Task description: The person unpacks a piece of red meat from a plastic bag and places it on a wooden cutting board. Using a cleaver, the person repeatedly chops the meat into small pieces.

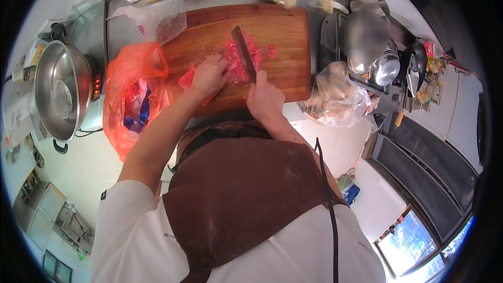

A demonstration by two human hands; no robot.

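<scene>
My right hand [265, 97] grips the handle of a kitchen knife [243, 50], its broad blade pointing away from me over the wooden cutting board [285, 36]. Around the blade lies a heap of finely chopped pink-red food [230, 50], with a few bits scattered to the right. Just left of the heap, my left hand [211, 76] presses down with curled fingers on a larger pink-red piece [187, 78]. Part of that piece is hidden under the hand, and I cannot tell what kind of food it is.
An orange plastic bag [116, 102] hangs over the counter edge, left of the board. Farther left stands a steel wok [44, 94]. A clear bag [167, 23] overlaps the board's far left corner. At right are a filled clear bag [335, 97] and metal bowls [385, 68].
</scene>
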